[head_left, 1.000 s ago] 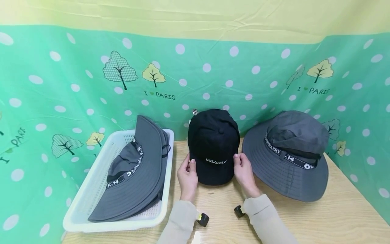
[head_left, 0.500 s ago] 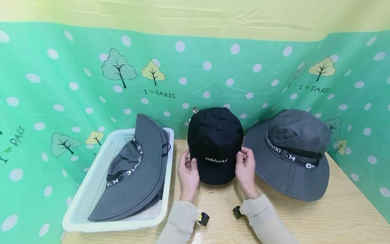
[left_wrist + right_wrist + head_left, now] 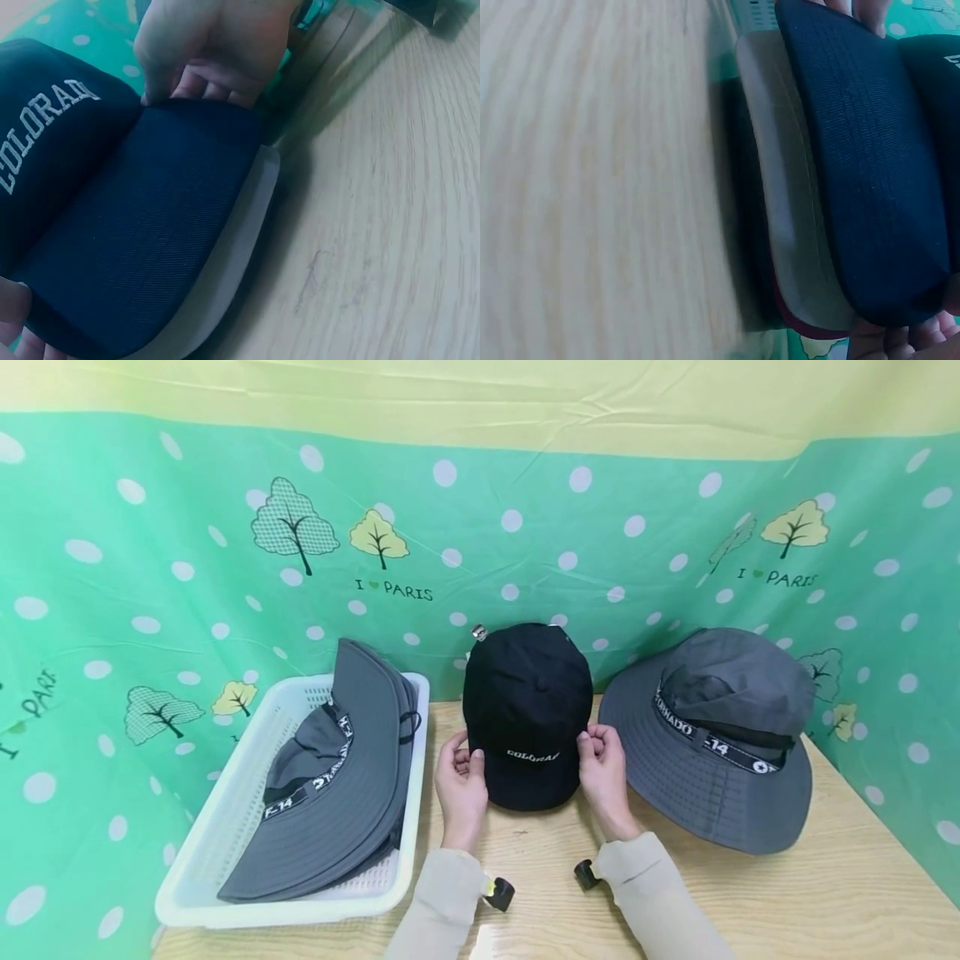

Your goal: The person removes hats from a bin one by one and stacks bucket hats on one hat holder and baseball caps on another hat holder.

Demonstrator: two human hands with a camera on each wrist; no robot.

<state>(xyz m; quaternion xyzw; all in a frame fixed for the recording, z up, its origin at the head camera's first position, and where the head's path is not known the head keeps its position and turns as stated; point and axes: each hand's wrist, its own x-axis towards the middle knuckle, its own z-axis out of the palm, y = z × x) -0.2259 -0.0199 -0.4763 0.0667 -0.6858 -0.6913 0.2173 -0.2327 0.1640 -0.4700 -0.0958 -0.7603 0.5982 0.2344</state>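
A black baseball cap [image 3: 528, 718] with white lettering across its front sits mid-table, brim toward the person. In the head view my left hand [image 3: 461, 789] pinches the brim's left side. My right hand [image 3: 603, 777] pinches the right side, thumb above and fingers curled beneath. The right wrist view has the right hand's fingers [image 3: 907, 341] under the brim's corner. Below the black brim [image 3: 877, 165] lies a beige cap brim [image 3: 217, 300], with a darker layer under it. How many caps are stacked there is hidden.
To the left, a white plastic basket [image 3: 187, 893] holds grey bucket hats [image 3: 360, 810] set on edge. At the right stands another grey bucket hat [image 3: 727, 735] with a lettered band. Behind the wooden table [image 3: 840, 893] hangs a green dotted curtain [image 3: 517, 560].
My right hand shifted a little to the right, and the cap's right side spread with it. Both have since moved back left. My left hand stays almost still on the brim.
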